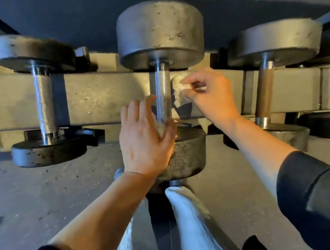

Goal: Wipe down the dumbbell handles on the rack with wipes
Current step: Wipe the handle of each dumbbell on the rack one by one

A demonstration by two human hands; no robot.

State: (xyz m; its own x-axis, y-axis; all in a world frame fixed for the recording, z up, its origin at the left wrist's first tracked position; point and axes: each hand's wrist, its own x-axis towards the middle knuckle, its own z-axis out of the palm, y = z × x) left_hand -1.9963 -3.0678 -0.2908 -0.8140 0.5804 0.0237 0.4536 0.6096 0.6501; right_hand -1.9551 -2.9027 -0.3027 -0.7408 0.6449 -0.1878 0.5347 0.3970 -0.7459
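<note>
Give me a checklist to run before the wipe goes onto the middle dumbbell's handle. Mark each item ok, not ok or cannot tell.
1. Wipe in right hand, pinched at the fingertips: ok.
2. Wipe touching the middle handle: not ok, it sits just to the right of it.
3. Left hand open against the handle's near end: ok.
4. Middle dumbbell seated on the rack: ok.
5. Wipe damp enough: cannot tell.

Rack (96,96) rails carry four dumbbells (158,41) crosswise.
</note>
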